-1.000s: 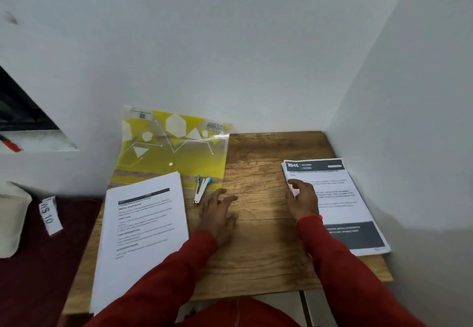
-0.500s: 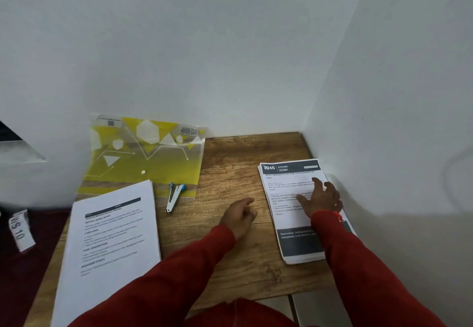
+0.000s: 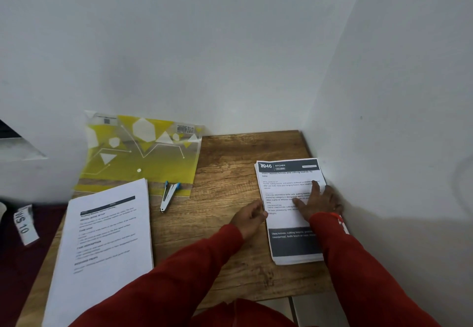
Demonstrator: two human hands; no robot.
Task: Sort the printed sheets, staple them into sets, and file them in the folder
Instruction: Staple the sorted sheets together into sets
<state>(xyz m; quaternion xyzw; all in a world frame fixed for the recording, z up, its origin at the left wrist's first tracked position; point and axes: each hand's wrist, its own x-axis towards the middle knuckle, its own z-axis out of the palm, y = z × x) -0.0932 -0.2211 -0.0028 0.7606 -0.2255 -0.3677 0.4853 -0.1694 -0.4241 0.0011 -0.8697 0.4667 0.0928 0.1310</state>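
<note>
A stack of printed sheets headed "946 KITCHEN" (image 3: 284, 186) lies at the right of the wooden table (image 3: 225, 188), close to the side wall. My right hand (image 3: 316, 202) rests flat on top of it, fingers spread. My left hand (image 3: 249, 218) touches the stack's left edge with fingers curled; whether it pinches a sheet I cannot tell. A second stack of printed sheets (image 3: 105, 244) lies at the left front. A yellow translucent folder (image 3: 138, 152) leans against the back wall. A white and blue stapler (image 3: 169, 196) lies in front of it.
White walls close the table at the back and on the right. A paper tag marked "WS 10" (image 3: 24, 224) lies on a dark red surface to the left of the table.
The view has swung to the right. My right hand slid from the stack's left edge to its middle. My left hand moved from near the stapler across to the stack's left edge.
</note>
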